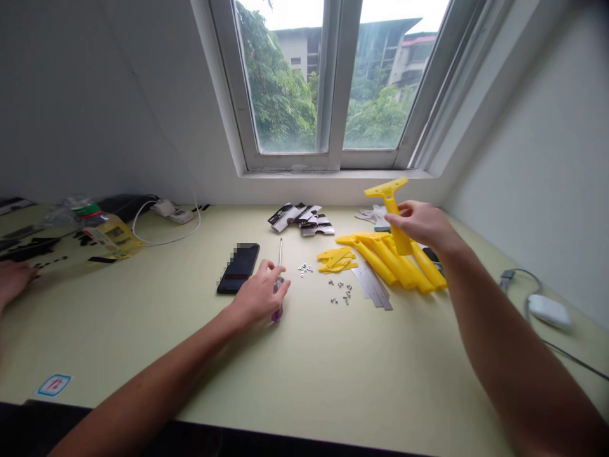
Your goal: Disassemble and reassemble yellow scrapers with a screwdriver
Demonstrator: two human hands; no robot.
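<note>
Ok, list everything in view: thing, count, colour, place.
Scraper handles: several, yellow, piled right of centre on the desk.
Flat plastic pieces: several, yellow, left of that pile.
Metal blades: several, grey, just in front of the pile.
Screws: several, silver, left of the blades.
Nuts: small cluster, silver, left of the screws.
Packaged cards: several, black and white, at the desk's back.
Phone: one, black, left of centre.
Mouse: one, white, far right.
Desk: one, pale green, under everything.
Another person's hand: one, at the left edge.
Left hand: one, holding a purple-handled screwdriver.
Right hand: one, raising a yellow scraper handle.
</note>
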